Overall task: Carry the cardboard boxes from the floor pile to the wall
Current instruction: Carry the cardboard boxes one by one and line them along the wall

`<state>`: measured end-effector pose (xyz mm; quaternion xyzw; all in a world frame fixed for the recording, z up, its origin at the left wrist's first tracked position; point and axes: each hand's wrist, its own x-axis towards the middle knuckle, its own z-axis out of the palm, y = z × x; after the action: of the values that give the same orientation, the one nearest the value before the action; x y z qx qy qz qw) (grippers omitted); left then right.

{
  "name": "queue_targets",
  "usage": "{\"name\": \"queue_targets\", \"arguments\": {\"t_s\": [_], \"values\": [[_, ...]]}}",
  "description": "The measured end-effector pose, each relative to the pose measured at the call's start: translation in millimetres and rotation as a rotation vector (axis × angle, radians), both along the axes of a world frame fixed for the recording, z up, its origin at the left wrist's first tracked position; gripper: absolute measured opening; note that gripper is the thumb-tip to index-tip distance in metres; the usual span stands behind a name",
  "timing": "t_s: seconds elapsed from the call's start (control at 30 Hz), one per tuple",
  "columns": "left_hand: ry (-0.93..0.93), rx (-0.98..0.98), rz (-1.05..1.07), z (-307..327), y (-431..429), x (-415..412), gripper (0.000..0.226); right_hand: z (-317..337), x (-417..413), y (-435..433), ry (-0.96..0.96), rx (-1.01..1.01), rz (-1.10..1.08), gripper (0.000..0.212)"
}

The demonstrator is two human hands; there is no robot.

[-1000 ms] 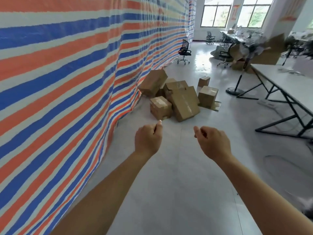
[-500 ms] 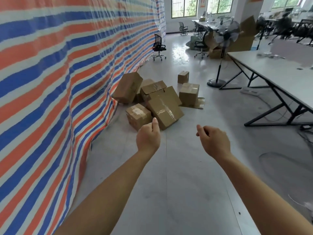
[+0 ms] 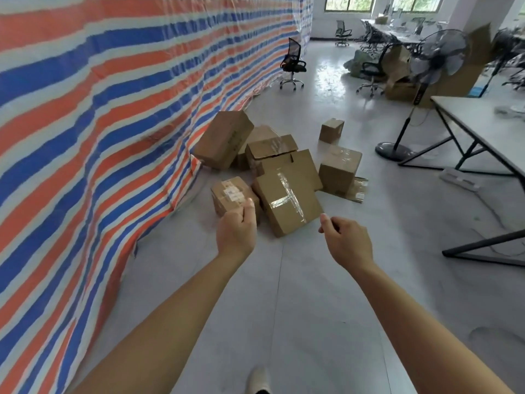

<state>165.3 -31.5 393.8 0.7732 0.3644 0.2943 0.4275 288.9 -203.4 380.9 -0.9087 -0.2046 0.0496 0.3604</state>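
Left hand (image 3: 237, 231) and right hand (image 3: 345, 241) curl on nothing, near the cardboard boxes (image 3: 287, 197) piled by the striped tarp (image 3: 113, 109); fan (image 3: 439, 56) and table (image 3: 483, 120) stand right.

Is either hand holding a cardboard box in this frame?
No, the left hand and the right hand are both curled and empty, short of the boxes piled by the striped tarp.

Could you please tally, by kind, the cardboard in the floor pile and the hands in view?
Cardboard boxes: 7 that I can tell apart
Flattened cardboard sheet: 1
Left hand and right hand, both empty: 2
Total: 10
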Motion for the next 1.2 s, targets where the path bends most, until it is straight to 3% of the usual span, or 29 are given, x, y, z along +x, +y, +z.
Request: {"name": "queue_targets", "arguments": {"t_s": [0.27,0.53,0.83,0.97,1.2], "values": [[-0.020,-0.003,-0.071,30,92,210,0.057,17,190,67,-0.012,-0.016,-0.115,0.044],[0.022,-0.085,-0.064,-5,148,414,0.060,-25,384,104,0.103,0.090,-0.176,0.042],[0.052,-0.166,0.123,-30,212,593,0.053,-47,610,209,0.418,0.289,-0.122,0.044],[0.065,-0.235,0.202,-58,235,635,0.056,-62,663,265,0.542,0.214,-0.045,0.044],[0.171,-0.406,0.293,-128,324,709,0.052,-125,758,380,0.572,0.045,0.061,0.043]]}}
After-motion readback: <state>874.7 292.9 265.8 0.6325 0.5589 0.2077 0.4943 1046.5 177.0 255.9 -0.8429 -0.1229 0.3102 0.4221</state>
